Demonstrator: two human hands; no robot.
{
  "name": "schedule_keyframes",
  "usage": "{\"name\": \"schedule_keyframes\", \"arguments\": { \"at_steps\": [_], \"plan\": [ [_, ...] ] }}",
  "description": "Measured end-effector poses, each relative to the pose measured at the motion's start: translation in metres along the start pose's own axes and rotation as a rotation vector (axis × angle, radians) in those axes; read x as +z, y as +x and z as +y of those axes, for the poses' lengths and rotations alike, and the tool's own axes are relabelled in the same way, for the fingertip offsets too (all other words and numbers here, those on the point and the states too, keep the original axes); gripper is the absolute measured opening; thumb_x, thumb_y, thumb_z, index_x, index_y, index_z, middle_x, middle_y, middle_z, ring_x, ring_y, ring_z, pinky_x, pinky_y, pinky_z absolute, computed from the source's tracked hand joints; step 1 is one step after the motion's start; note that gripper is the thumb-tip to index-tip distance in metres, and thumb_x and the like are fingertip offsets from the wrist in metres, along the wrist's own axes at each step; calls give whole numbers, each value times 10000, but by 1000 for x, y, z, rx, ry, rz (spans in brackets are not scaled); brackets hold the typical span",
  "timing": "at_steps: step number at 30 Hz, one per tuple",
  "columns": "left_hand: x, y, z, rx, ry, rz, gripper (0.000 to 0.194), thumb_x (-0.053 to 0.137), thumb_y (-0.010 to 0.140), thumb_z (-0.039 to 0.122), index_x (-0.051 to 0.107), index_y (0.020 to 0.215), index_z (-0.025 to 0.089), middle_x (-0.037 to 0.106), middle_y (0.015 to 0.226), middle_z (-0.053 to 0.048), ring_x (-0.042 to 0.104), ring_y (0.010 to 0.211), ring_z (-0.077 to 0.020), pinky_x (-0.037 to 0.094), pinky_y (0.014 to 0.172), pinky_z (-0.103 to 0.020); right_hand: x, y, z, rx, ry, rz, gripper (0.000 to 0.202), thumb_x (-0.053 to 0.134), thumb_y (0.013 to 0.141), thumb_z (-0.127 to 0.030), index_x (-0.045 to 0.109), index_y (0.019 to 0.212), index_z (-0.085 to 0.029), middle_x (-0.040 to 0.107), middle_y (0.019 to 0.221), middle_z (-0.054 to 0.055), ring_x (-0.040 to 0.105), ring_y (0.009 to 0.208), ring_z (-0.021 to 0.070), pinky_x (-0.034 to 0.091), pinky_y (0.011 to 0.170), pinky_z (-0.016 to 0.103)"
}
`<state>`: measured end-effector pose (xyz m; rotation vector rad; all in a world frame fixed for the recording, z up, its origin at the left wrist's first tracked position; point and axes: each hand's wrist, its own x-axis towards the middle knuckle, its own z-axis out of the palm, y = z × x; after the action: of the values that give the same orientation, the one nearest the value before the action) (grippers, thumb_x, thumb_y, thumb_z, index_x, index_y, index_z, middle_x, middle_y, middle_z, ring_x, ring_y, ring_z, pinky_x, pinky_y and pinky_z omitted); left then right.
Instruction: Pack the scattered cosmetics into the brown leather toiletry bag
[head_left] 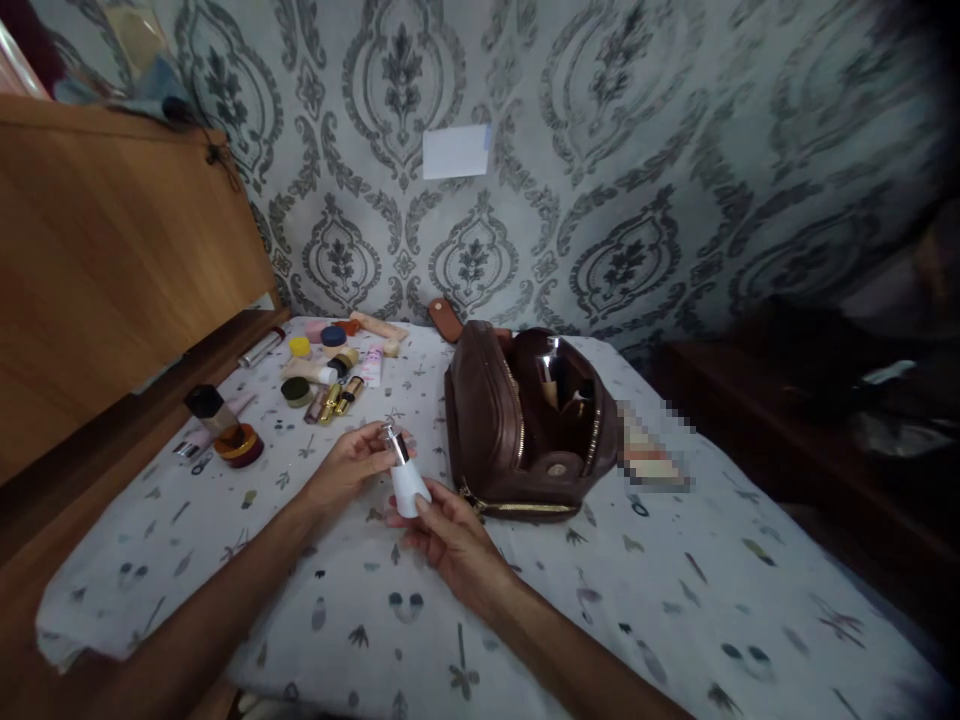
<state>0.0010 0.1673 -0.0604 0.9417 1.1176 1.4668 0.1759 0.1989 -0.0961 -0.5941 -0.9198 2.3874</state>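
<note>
A small white bottle (407, 487) with a silver neck is held between both hands, tilted, above the patterned cloth. My left hand (352, 465) pinches it near its silver top. Around its lower end are the fingers of my right hand (454, 535). Just right of the bottle, a dark brown leather bag (487, 420) stands unzipped, its opening showing a silver-capped bottle (550, 375) and a dark item inside. Left of the bag lie several cosmetics, among them a dark-lidded jar (296, 391), gold tubes (330, 403) and a pink-and-white tube (372, 365).
A black-capped bottle (210, 408) and an amber jar (238, 446) are at the left of the cloth (405, 610). A wooden panel (120, 260) borders the left side. Patterned wallpaper is behind. Right of the bag is a pixelated flat item (652, 460).
</note>
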Motion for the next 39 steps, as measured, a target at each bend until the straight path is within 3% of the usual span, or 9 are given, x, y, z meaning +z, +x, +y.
{"name": "schedule_keyframes", "arguments": {
  "at_steps": [8, 14, 18, 21, 25, 28, 31, 35, 39],
  "plan": [
    [-4, -7, -25, -76, -7, -190, 458, 821, 709, 405, 689, 1070, 156, 723, 928, -71, 634, 734, -150, 470, 598, -213, 1, 2, 2, 34, 43, -28, 569, 807, 702, -518, 627, 1098, -151, 730, 857, 55, 690, 651, 120, 462, 572, 195],
    [-1, -11, -23, -52, 17, -223, 402, 802, 732, 409, 665, 1019, 163, 697, 865, -48, 628, 688, -146, 505, 612, -233, -2, 2, 5, 3, -53, -6, 716, 787, 668, -609, 528, 1150, -148, 717, 743, 37, 668, 549, 135, 424, 516, 207],
    [1, -14, -21, -52, 36, -274, 365, 775, 759, 405, 631, 992, 165, 677, 790, -29, 583, 545, -120, 500, 536, -245, -3, 2, 7, -5, -128, -24, 712, 768, 661, -641, 534, 1111, -142, 707, 750, 39, 656, 544, 132, 408, 503, 210],
    [2, -14, -18, -61, 58, -269, 358, 770, 767, 390, 629, 1017, 177, 695, 832, -39, 620, 595, -146, 525, 592, -277, -5, -3, 5, -55, -306, -23, 701, 698, 702, -685, 550, 1139, -157, 680, 738, 14, 633, 528, 130, 415, 486, 218],
    [5, -14, -13, -39, 112, -188, 386, 786, 741, 408, 658, 1025, 179, 706, 907, -61, 668, 770, -202, 541, 714, -307, -8, -24, -11, -301, -743, 36, 503, 566, 886, -540, 576, 1237, -181, 654, 759, 11, 614, 550, 130, 454, 491, 230],
    [10, -11, -4, -25, 148, -112, 443, 820, 681, 437, 678, 1008, 175, 714, 971, -81, 672, 820, -230, 547, 709, -308, -10, -47, -38, -720, -1092, 120, 261, 476, 964, -278, 653, 1136, -196, 691, 843, 45, 649, 651, 139, 533, 631, 260],
    [22, -4, 13, 6, 223, -103, 429, 823, 678, 418, 689, 1010, 180, 723, 1042, -100, 675, 906, -259, 554, 763, -327, -18, -62, -70, -1144, -1307, 242, 301, 467, 936, -104, 617, 1178, -198, 699, 1021, 86, 676, 940, 168, 551, 825, 279],
    [55, 16, 47, 129, 312, -146, 409, 796, 711, 407, 682, 1030, 179, 724, 1097, -106, 678, 976, -282, 554, 828, -356, -31, -65, -95, -1128, -1474, 512, 337, 496, 931, -131, 553, 1262, -153, 612, 1247, 165, 634, 1119, 218, 561, 887, 328],
    [98, 44, 74, 322, 338, -159, 594, 796, 719, 349, 548, 1239, 202, 708, 1115, -79, 669, 1037, -267, 537, 890, -365, -39, -65, -90, -1087, -1515, 511, 291, 490, 933, -146, 576, 1211, -148, 666, 1048, 120, 685, 922, 195, 589, 744, 294]
  ]
}}
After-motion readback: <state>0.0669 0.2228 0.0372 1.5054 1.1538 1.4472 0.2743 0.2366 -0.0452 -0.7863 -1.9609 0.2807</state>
